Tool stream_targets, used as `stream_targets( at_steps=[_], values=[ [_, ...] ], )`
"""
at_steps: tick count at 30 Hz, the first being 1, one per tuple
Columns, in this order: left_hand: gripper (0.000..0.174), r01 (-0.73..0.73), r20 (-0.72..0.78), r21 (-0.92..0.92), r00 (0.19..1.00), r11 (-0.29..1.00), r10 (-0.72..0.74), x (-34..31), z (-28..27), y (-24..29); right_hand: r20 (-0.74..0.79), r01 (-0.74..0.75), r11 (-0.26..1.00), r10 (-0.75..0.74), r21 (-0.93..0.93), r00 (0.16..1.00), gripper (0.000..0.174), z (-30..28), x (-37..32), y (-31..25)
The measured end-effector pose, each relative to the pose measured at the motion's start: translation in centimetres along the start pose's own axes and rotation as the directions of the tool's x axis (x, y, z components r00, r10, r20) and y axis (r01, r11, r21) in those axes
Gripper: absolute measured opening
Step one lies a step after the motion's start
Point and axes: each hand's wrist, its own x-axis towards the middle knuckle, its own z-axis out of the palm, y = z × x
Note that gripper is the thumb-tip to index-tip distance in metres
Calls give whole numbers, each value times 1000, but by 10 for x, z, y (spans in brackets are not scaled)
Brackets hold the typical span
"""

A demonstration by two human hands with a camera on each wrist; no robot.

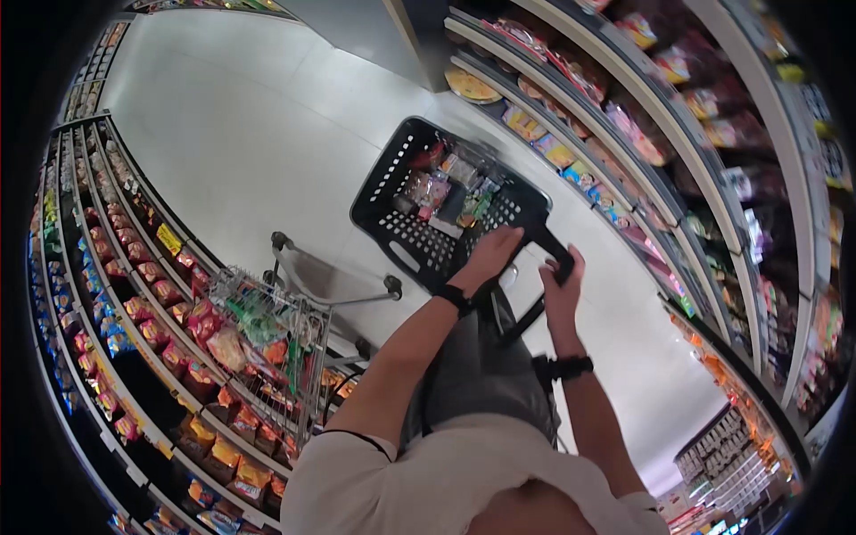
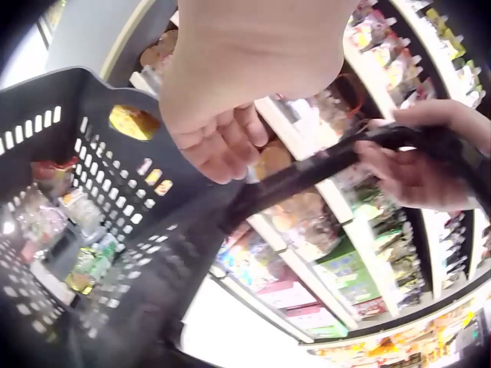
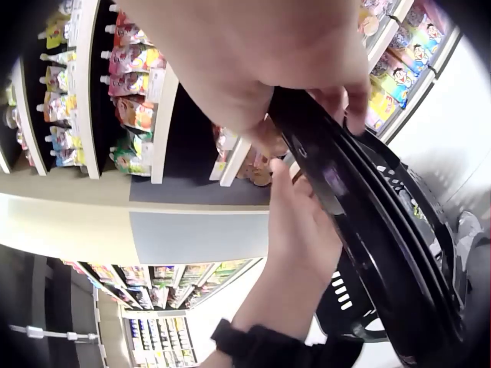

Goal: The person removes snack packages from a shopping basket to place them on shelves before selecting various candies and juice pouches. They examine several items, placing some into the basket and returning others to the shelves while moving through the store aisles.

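A black perforated shopping basket (image 1: 419, 245), with several packaged goods (image 1: 446, 192) in its bottom, is in front of me. Its long black handle (image 3: 345, 192) rises from the basket toward my body. My right hand (image 1: 562, 281) grips this handle near its upper end; the right wrist view has the hand's fingers wrapped over the bar. In the left wrist view, my left hand (image 2: 219, 138) hangs with loosely bent fingers close over the handle's lower part, beside the basket's rim. Nothing shows within the left fingers. Both wrists wear black bands.
Left of me a wire shopping cart (image 1: 276, 348) holds bagged goods, beside snack shelves (image 1: 152, 285). On my right run tall shelves (image 1: 624, 134) of packaged food, close to the basket. Pale floor (image 1: 241, 116) stretches ahead, with a grey panel (image 1: 374, 36) at the far end.
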Motion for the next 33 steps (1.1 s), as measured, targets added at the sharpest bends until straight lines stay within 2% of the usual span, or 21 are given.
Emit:
stream_targets(
  at_steps=[1, 2, 4, 7, 8, 9, 10, 11, 12, 14, 15, 16, 18, 19, 23, 25, 26, 28, 30, 32, 33],
  values=[
    [28, 185, -107, 250, 981, 950, -163, 36, -46, -30, -36, 4, 999, -2, 45, 999, 69, 12, 11, 14],
    [18, -10, -194, 397, 976, 918, 95, 62, -71, -69, -72, 3, 995, 4, 99, 997, 66, 8, -1, 22],
    [14, 50, -293, 573, 945, 818, 147, 111, -122, -120, -77, -109, 987, 119, 114, 990, 64, 15, -1, -1],
    [13, 154, -313, 772, 937, 616, 158, 187, -186, -187, -127, -150, 987, 156, 55, 979, 66, 23, 1, -8],
    [20, 30, -162, 894, 952, 448, 258, 222, -213, -249, -132, -154, 988, 156, 27, 979, 67, 23, 3, -7],
    [30, 196, -267, 882, 957, 430, 111, 238, -224, -245, -140, -155, 988, 149, -27, 979, 67, 24, 4, -5],
    [30, 219, -234, 919, 972, 327, 6, 255, -240, -256, -148, -155, 985, 142, -80, 979, 67, 24, 5, -3],
    [26, 316, -275, 888, 947, 334, -165, 274, -251, -270, -156, -148, 984, 131, -99, 979, 66, 24, 5, -3],
    [27, 372, -353, 827, 927, 421, -125, 288, -259, -295, -164, -142, 983, 122, -113, 979, 65, 24, 4, 0],
    [27, 325, -278, 840, 945, 434, -169, 302, -265, -325, -172, -75, 987, 49, -145, 984, 67, 18, 6, 17],
    [28, 373, -307, 822, 927, 430, -216, 308, -262, -338, -185, -146, 979, 119, -144, 976, 29, 15, -1, 11],
    [28, 369, -296, 823, 927, 431, -230, 311, -256, -354, -212, -187, 961, 143, -205, 967, 32, 11, -3, 7],
    [30, 480, -309, 786, 851, 390, -424, 314, -246, -384, -252, -229, 943, 167, -242, 953, 40, 5, -10, 12],
    [30, 550, -382, 770, 803, 322, -458, 312, -239, -394, -190, -139, 974, 104, -181, 976, 39, -3, -11, 25],
    [25, 607, -522, 715, 794, 347, -312, 276, -209, -388, -177, -119, 987, 98, -108, 979, 37, 6, -6, 23],
    [27, 463, -476, 859, 880, 219, 6, 264, -205, -373, -215, -173, 979, 146, -112, 966, 35, 17, -3, 10],
    [27, 458, -474, 860, 881, 223, 17, 270, -208, -373, -245, -236, 965, 203, -115, 948, 33, 20, -3, 6],
    [26, 409, -434, 901, 844, 146, 315, 292, -217, -386, -238, -233, 965, 201, -117, 950, 32, 11, -10, 15],
    [24, 390, -430, 902, 855, 186, 290, 318, -227, -390, -229, -237, 963, 203, -131, 952, 31, 2, -14, 22],
    [25, 391, -414, 888, 909, 241, 53, 342, -233, -401, -225, -233, 962, 197, -146, 954, 30, -1, -13, 24],
    [30, 404, -369, 870, 914, 283, -170, 352, -238, -407, -224, -236, 960, 200, -150, 954, 30, -3, -12, 26]
  ],
)
